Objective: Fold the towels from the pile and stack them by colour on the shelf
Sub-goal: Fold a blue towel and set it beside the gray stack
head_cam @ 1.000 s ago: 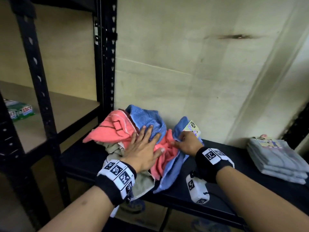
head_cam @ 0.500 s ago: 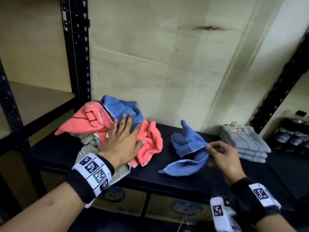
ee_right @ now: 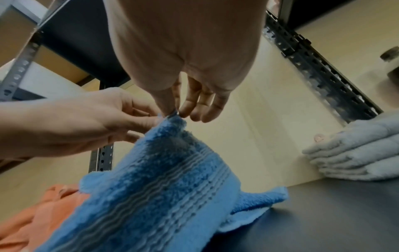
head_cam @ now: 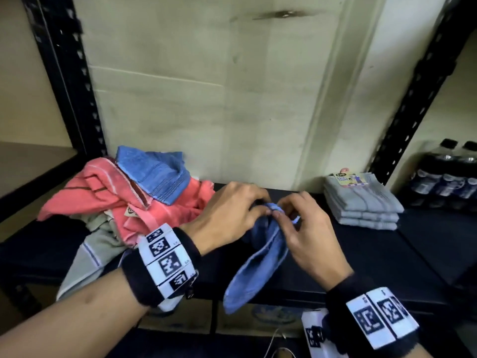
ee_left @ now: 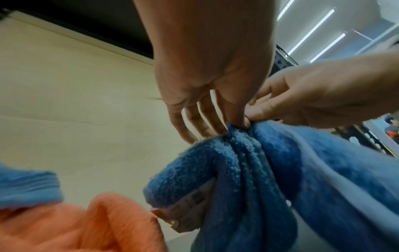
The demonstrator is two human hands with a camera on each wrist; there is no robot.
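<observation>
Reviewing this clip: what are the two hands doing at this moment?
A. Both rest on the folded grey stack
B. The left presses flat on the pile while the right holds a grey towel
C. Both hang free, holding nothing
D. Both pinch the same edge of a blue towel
D: the left hand and the right hand both pinch the top edge of the blue towel, which hangs down over the shelf front.
</observation>
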